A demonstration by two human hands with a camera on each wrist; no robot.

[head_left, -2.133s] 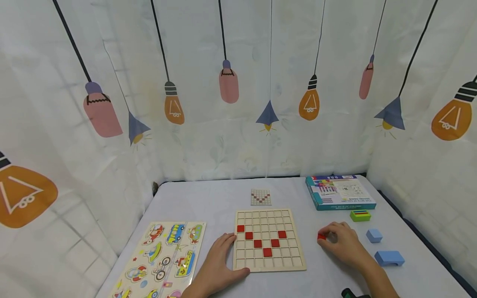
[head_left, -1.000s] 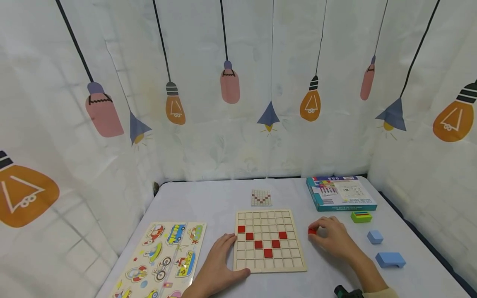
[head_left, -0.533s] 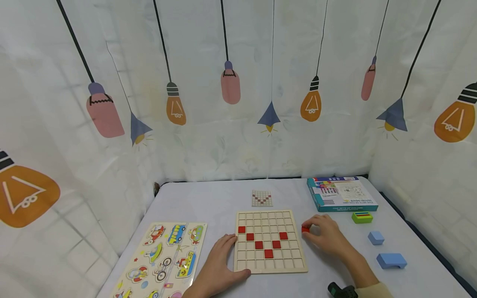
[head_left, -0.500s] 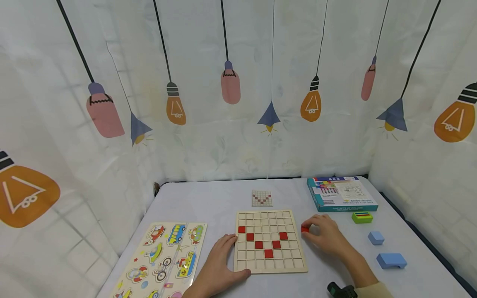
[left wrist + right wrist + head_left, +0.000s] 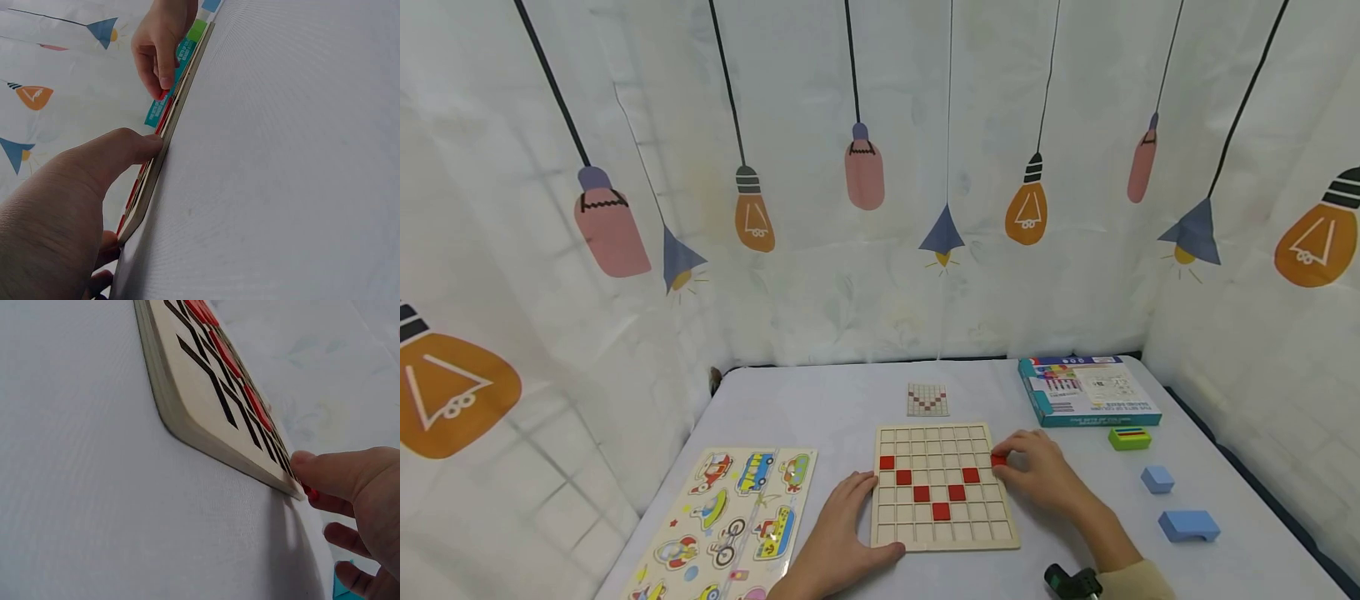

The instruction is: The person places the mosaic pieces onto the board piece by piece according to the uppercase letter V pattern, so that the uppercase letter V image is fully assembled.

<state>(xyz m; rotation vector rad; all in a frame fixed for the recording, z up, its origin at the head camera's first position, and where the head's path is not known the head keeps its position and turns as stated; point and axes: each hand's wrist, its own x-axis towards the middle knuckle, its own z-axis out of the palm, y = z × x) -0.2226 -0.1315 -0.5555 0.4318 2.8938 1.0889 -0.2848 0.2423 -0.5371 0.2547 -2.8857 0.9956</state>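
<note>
A square wooden grid board (image 5: 940, 540) lies on the table with several red tiles (image 5: 941, 512) set in a V-like pattern. My left hand (image 5: 842, 533) holds its near left corner, thumb on the front edge and fingers along the left side. Between thumb and index finger, my right hand (image 5: 1043, 472) pinches another red tile (image 5: 997, 460) over the board's right edge, level with the leftmost tile's row. In the right wrist view only a sliver of that red tile (image 5: 312, 494) shows below the thumb. Behind the board lies a small pattern card (image 5: 928, 399) with a similar V.
A puzzle sheet (image 5: 730, 517) with vehicle pictures lies left of the board. Off to the right are a teal-sided box (image 5: 1093, 392), a green block (image 5: 1129, 438), a small blue block (image 5: 1157, 479) and a blue arch block (image 5: 1189, 526).
My right hand has carried the pinched red tile leftward from the open table to the board's right edge. My left hand has stayed on the board, and the placed tiles look unchanged.
</note>
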